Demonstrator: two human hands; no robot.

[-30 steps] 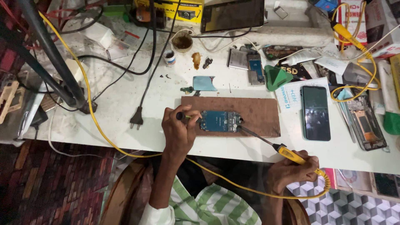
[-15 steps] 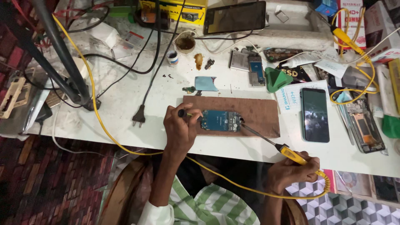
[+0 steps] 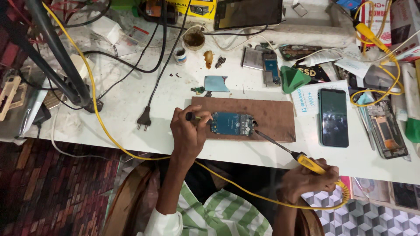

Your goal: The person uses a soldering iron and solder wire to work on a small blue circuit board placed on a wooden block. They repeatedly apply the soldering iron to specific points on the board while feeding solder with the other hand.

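Both hands work one blue circuit board [image 3: 232, 123]: left hand [image 3: 189, 133] pinches a thin tool [image 3: 195, 117] steadying it, right hand [image 3: 302, 180] grips the yellow soldering iron [image 3: 308, 161], tip reaching its edge.

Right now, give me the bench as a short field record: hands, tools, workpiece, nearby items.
left hand: grips a small black-tipped tool, at the board's left edge
right hand: holds yellow-handled soldering iron, tip at the board's right edge
workpiece: blue circuit board, lying flat
support: brown wooden block on white bench
iron lead: yellow cable, running across the bench
nearby: dark phone right of the block; black plug to its left
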